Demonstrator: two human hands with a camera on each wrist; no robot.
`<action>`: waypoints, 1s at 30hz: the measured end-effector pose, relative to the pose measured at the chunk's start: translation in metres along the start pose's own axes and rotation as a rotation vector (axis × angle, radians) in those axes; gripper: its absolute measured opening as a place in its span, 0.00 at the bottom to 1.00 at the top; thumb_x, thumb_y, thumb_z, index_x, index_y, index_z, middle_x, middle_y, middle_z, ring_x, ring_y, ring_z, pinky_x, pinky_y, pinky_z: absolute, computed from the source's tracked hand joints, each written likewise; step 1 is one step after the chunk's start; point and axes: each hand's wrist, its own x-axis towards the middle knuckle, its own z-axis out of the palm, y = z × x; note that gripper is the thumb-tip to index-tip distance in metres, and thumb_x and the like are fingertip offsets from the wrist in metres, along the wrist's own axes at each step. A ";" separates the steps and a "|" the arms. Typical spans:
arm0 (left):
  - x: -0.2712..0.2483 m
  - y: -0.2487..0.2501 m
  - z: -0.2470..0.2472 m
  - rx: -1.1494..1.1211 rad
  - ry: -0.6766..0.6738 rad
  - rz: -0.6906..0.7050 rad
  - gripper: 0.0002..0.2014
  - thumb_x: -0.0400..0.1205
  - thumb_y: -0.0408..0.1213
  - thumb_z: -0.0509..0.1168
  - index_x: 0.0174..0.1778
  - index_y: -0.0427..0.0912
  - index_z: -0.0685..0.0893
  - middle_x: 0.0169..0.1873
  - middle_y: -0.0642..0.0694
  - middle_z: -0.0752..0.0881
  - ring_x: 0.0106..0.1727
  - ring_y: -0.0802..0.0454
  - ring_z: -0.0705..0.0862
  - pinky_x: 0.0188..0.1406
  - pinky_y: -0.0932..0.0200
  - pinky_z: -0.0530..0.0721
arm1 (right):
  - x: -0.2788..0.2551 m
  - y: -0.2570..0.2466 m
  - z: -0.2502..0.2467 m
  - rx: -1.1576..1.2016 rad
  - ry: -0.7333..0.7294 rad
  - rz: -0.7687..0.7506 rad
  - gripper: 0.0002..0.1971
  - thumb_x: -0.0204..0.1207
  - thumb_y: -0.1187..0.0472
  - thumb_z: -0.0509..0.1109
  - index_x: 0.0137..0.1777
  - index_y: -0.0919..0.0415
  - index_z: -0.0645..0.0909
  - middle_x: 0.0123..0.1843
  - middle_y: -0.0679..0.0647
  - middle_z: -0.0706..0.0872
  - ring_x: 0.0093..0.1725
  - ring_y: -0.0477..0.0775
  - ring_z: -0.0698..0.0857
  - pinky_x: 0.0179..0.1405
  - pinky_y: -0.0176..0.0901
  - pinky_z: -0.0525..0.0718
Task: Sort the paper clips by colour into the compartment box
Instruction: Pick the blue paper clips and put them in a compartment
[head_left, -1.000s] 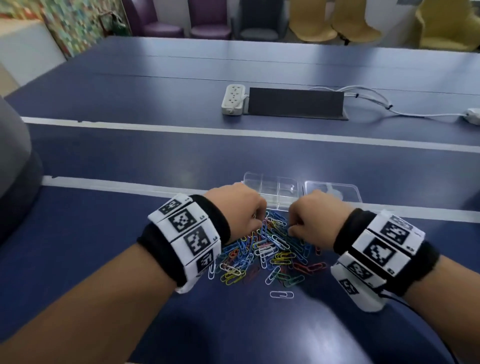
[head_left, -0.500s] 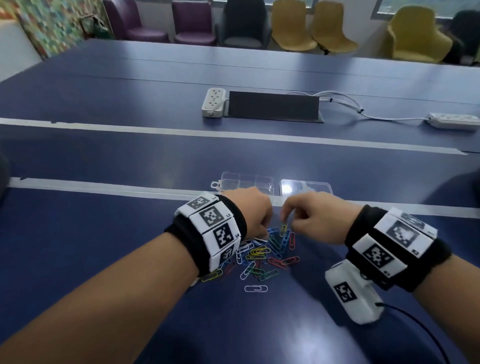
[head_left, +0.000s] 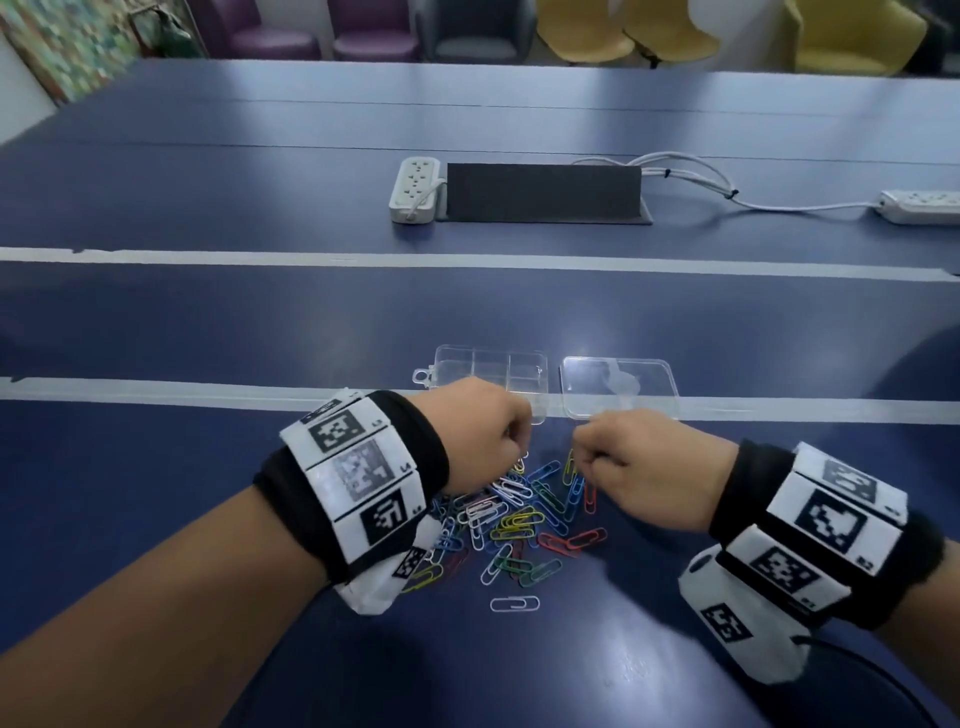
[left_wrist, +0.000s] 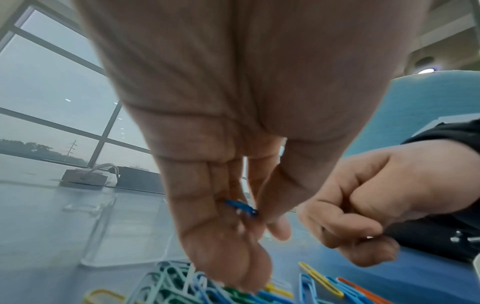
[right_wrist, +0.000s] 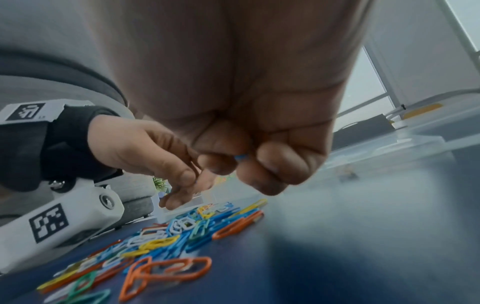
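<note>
A pile of coloured paper clips (head_left: 519, 525) lies on the blue table, just near of a clear compartment box (head_left: 488, 370) whose compartments look bare. My left hand (head_left: 511, 441) hovers over the pile's far left part, and in the left wrist view its thumb and fingers pinch a blue paper clip (left_wrist: 241, 207). My right hand (head_left: 584, 460) is curled over the pile's far right part. In the right wrist view a bit of blue clip (right_wrist: 241, 157) shows inside its closed fingers. One white clip (head_left: 514, 604) lies apart, nearer to me.
The box's clear lid (head_left: 618, 387) lies flat to the right of the box. Farther back are a white power strip (head_left: 415, 189), a black cable hatch (head_left: 543, 193), white cables and a second power strip (head_left: 922, 206). Chairs line the far table edge.
Both hands have lifted slightly off the pile and drawn a little apart, each now holding a blue clip. The head view has shifted.
</note>
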 end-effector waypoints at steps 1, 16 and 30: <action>0.002 0.002 0.000 0.010 0.001 -0.012 0.10 0.80 0.34 0.54 0.37 0.48 0.77 0.33 0.52 0.77 0.42 0.50 0.76 0.42 0.61 0.73 | -0.001 -0.001 -0.001 -0.004 -0.012 -0.008 0.15 0.72 0.63 0.59 0.25 0.50 0.66 0.33 0.51 0.79 0.37 0.54 0.76 0.42 0.46 0.78; 0.021 0.034 0.009 0.268 -0.062 0.030 0.09 0.78 0.37 0.65 0.51 0.40 0.86 0.49 0.42 0.88 0.48 0.44 0.85 0.41 0.56 0.80 | -0.004 -0.005 -0.001 -0.101 -0.034 -0.031 0.05 0.73 0.55 0.69 0.46 0.53 0.84 0.48 0.51 0.86 0.46 0.50 0.81 0.46 0.40 0.75; 0.004 -0.009 -0.018 -0.033 0.107 -0.116 0.10 0.81 0.37 0.57 0.57 0.45 0.78 0.42 0.48 0.79 0.45 0.49 0.75 0.45 0.62 0.71 | -0.013 -0.008 0.011 -0.156 -0.139 0.050 0.10 0.78 0.52 0.63 0.56 0.53 0.74 0.37 0.51 0.80 0.44 0.59 0.78 0.48 0.48 0.78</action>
